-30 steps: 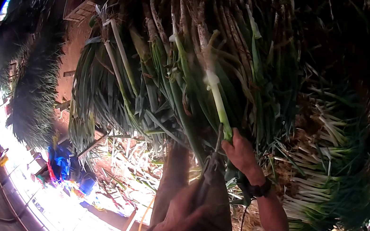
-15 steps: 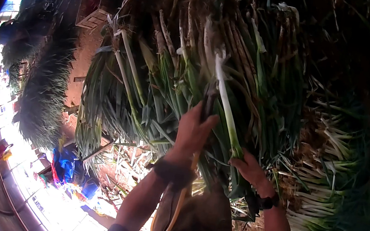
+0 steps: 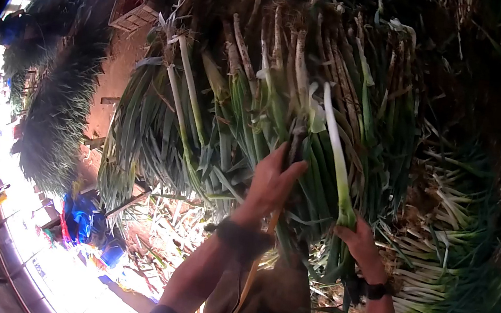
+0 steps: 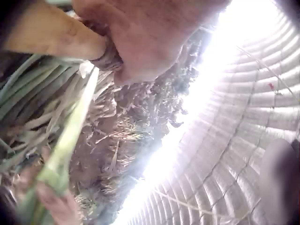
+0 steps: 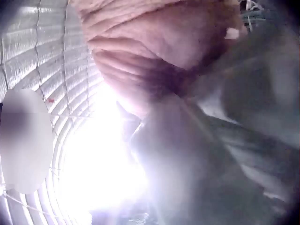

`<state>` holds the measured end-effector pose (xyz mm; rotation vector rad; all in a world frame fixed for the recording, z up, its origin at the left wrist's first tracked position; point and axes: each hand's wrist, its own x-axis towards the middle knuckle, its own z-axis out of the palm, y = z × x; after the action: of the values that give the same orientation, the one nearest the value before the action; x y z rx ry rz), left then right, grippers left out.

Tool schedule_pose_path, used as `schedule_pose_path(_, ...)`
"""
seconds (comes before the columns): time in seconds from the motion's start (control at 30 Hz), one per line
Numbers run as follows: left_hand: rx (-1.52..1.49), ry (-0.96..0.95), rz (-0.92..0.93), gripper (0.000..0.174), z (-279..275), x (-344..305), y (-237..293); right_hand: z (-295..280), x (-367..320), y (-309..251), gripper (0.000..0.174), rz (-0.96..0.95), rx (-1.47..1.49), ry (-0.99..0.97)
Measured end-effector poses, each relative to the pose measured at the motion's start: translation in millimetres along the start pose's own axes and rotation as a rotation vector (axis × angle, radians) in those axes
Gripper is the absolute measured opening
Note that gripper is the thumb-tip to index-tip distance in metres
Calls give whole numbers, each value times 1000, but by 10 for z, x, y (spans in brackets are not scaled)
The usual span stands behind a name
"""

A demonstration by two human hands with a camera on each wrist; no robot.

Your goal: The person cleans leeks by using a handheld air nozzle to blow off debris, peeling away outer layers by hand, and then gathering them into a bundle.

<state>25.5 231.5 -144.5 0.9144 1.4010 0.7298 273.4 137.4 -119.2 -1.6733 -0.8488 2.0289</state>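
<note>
Green-and-white leek (image 3: 337, 150) aslant in right grip (image 3: 362, 243), white end forward-left.

This looks like a farm shed or polytunnel: ribbed sheeting (image 4: 229, 112) curves well left of the leek heap (image 3: 231, 115), a crate (image 3: 136, 0) sits beyond its left end, more leeks (image 3: 434, 268) lie to its right, and leaf scraps (image 3: 172, 226) litter its near side.

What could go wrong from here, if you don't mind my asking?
The right hand grips the leek by its green part, so the free white end might swing into the other leeks and bruise. The left hand holds the tool near that white end, so a slip could nick it. The yellow hose loops by the legs and may snag.
</note>
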Motion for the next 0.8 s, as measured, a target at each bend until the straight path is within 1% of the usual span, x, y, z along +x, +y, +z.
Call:
schedule_pose_path(0.03, -8, 2, 3, 47, -55, -117, -14, 61, -50, -155, 44, 17, 19, 56)
schedule_pose_path(0.07, -37, -114, -73, 50, -138, -252, -41, 122, -108, -183, 52, -52, 57, 64)
schedule_pose_path(0.1, -65, -230, -150, 54, -232, -397, -63, 185, -162, -281, 52, -51, 49, 63)
schedule_pose_path(0.13, -72, -227, -147, 54, -336, -557, -46, 319, -269, -528, 55, -130, 42, 19)
schedule_pose_path(0.17, 85, -254, -66, 57, -450, -726, 8, 471, -347, -746, 58, -210, 34, -25)
schedule_pose_path(0.2, 243, -280, 15, 61, -575, -881, 60, 635, -382, -878, 58, -210, 26, -25)
schedule_pose_path(0.23, 236, -277, 16, 61, -739, -1021, 116, 832, -404, -991, 59, -298, 95, -91)
schedule_pose_path(0.27, 212, -183, 5, 60, -937, -1152, 174, 1061, -419, -1122, 61, -386, 164, -161)
schedule_pose_path(0.3, 189, -88, -5, 59, -1131, -1245, 192, 1317, -294, -1396, 59, -513, 144, -257)
schedule_pose_path(0.33, 92, 47, 36, 59, -1309, -1313, 174, 1540, -236, -1416, 60, -403, 162, -314)
schedule_pose_path(0.37, -5, 179, 77, 58, -1464, -1357, 158, 1749, -56, -1536, 59, -508, -114, -295)
schedule_pose_path(0.4, -28, 326, 119, 56, -1580, -1387, 208, 2025, 128, -1570, 59, -626, -153, -250)
schedule_pose_path(0.43, -52, 474, 159, 54, -1697, -1415, 251, 2314, 400, -1433, 56, -768, -225, -162)
schedule_pose_path(0.47, -22, 494, 87, 63, -1876, -1466, 198, 2560, 590, -1438, 59, -691, -284, -131)
schedule_pose_path(0.5, 7, 512, 12, 75, -2020, -1507, 140, 2794, 843, -1365, 58, -646, -391, -82)
schedule_pose_path(0.53, -15, 486, -26, 74, -2073, -1516, 158, 2929, 1116, -1227, 58, -598, -498, -33)
schedule_pose_path(0.57, -23, 487, -30, 74, -2053, -1496, 87, 2951, 1411, -1009, 58, -592, -506, -35)
schedule_pose_path(0.6, 43, 484, 3, 67, -1977, -1475, -9, 2962, 1714, -781, 54, -731, -748, 178)
schedule_pose_path(0.63, 107, 483, 35, 61, -1925, -1477, -84, 2970, 1932, -700, 51, -865, -990, 392)
schedule_pose_path(0.67, 101, 354, -19, 71, -1920, -1518, -122, 2778, 2077, -864, 48, -711, -1027, 326)
schedule_pose_path(0.7, 114, 293, 8, 78, -1871, -1568, -268, 2460, 2238, -1051, 45, -557, -1060, 262)
schedule_pose_path(0.77, 164, 153, 22, 79, -1715, -1647, -364, 1950, 2799, -802, 41, -733, -1192, 577)
schedule_pose_path(0.8, 102, 110, 85, 79, -1611, -1567, -263, 1710, 2958, -723, 40, -600, -1283, 579)
